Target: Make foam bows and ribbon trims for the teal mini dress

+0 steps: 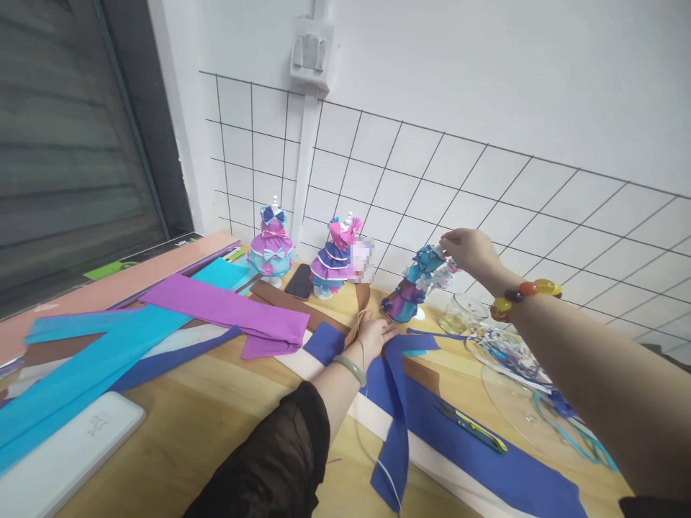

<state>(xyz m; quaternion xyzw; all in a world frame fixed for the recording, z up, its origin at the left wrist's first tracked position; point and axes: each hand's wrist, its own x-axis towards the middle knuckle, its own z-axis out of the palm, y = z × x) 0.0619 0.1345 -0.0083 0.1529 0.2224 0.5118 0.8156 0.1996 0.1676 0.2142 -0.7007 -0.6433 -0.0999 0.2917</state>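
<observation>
My right hand, an amber bead bracelet on its wrist, pinches the white top of a small dress form. That form wears a blue and purple ruffled paper-like dress with flower trims and leans to the right. Beside its lower edge, my left hand lies low over the strips, fingers stretched to the right. A pale green bangle circles that wrist. Next to this hand rise a brown strip and a dark blue strip. Whether the left fingertips touch the dress is hard to see.
Two more dressed forms, one blue-purple and one pink-navy, stand near the wire grid. A phone, purple sheet, white power bank, yellow-green thread snips, glass bowl and scrap pile surround the hands.
</observation>
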